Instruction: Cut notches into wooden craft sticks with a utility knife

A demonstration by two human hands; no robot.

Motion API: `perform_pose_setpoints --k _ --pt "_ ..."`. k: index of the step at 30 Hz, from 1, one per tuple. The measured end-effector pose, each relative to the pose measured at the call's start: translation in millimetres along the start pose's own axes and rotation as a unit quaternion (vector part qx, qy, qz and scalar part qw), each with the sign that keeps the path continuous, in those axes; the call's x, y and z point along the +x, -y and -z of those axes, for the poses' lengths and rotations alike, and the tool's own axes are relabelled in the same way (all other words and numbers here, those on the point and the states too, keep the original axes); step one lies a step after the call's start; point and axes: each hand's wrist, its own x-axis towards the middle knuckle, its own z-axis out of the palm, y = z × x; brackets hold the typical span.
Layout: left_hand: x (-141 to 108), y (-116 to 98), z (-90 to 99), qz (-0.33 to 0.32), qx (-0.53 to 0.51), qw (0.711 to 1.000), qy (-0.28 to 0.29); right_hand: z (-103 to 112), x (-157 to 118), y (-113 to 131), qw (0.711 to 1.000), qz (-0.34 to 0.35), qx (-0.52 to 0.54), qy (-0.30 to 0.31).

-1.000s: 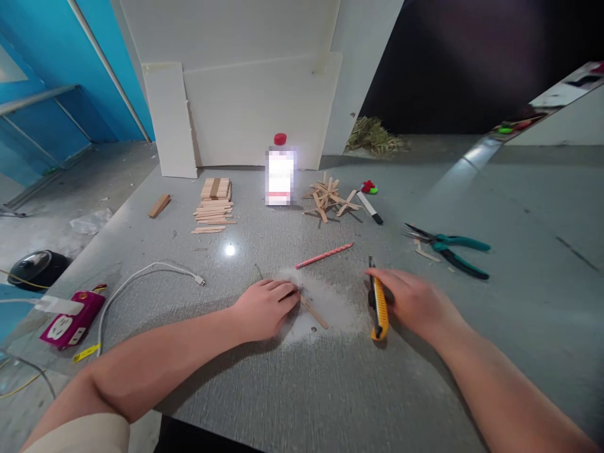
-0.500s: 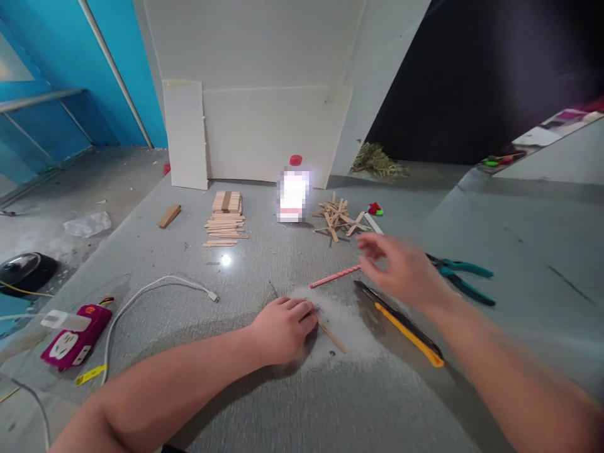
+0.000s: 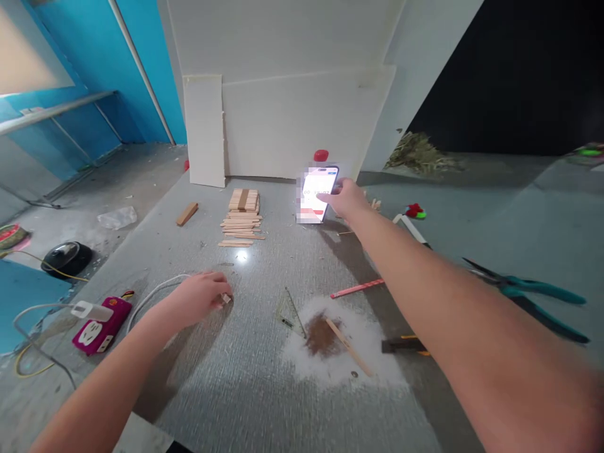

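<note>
My right hand (image 3: 348,200) is closed on the right edge of a phone (image 3: 314,196), thumb toward its lit screen, which shows digits and a red bar; part of the phone is blurred out. In my left hand (image 3: 202,296) is the end of a white charging cable (image 3: 160,284), its plug showing at the fingertips just above the table. Between my arms a wooden craft stick (image 3: 349,349) lies on a white powdery patch (image 3: 306,365) with a brown smudge. Beside that patch is a clear set square (image 3: 289,314).
Craft sticks (image 3: 243,220) lie stacked left of the phone. A pink striped pencil (image 3: 356,289), a cutter (image 3: 401,345) and teal-handled pliers (image 3: 542,289) lie around my right forearm. At the left sits a magenta power adapter (image 3: 106,327). A white board (image 3: 264,132) stands behind.
My left hand has left the craft stick and moved left onto the cable's end. My right hand has reached forward to the phone. The view has shifted left.
</note>
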Motion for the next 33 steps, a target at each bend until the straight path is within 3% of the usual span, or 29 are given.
perform_pose_setpoints --k 3,6,11,17,24,33 --pt "-7 18 -8.5 0.011 -0.028 0.999 0.011 -6 4 -4 0.999 0.0 0.034 0.01" --pt "-6 18 -14.7 0.031 -0.062 0.998 -0.012 -11 3 -5 0.997 0.002 0.078 0.005" --pt "9 -6 -11.0 0.1 -0.134 0.979 -0.113 -16 -19 11 0.981 0.011 0.195 0.005" --pt "56 -46 -5.3 0.191 -0.235 0.914 -0.27 -25 -81 41 0.933 0.028 0.356 0.056" --pt "84 -80 -11.0 0.213 -0.348 0.872 -0.27 -25 -140 53 0.881 0.019 0.466 0.081" --pt "87 -89 -21.8 0.212 -0.401 0.859 -0.238 -7 -165 54 0.845 0.004 0.529 0.08"
